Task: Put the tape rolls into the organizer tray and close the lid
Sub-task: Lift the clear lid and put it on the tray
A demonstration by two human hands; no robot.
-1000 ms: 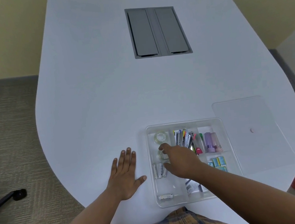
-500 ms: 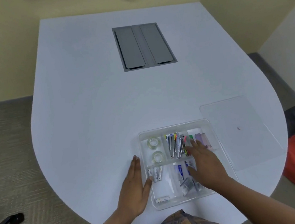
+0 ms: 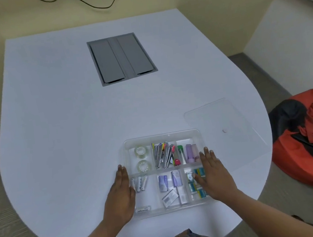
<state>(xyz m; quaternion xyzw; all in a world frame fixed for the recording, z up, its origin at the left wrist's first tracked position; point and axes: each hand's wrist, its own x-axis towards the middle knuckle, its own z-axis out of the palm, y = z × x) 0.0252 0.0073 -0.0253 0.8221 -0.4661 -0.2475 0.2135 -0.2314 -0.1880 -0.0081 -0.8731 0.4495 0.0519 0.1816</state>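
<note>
A clear organizer tray (image 3: 162,137) sits near the table's front edge. Two clear tape rolls lie in its back left compartment, one (image 3: 141,151) behind the other (image 3: 143,166). My left hand (image 3: 120,195) rests flat against the tray's left wall, fingers straight. My right hand (image 3: 214,178) lies flat over the tray's right side, covering part of the right compartments, and holds nothing. The clear lid (image 3: 219,124) lies flat on the table to the right of the tray, apart from it.
The tray also holds clips, highlighters, batteries and small packets. A grey cable hatch (image 3: 122,58) is set into the white table (image 3: 63,120) farther back. A red and black bag (image 3: 312,138) sits off the table's right edge.
My right hand left the tape rolls and slid across to the tray's right side. My left hand moved from the bare table up against the tray's left wall. The camera view tilted up.
</note>
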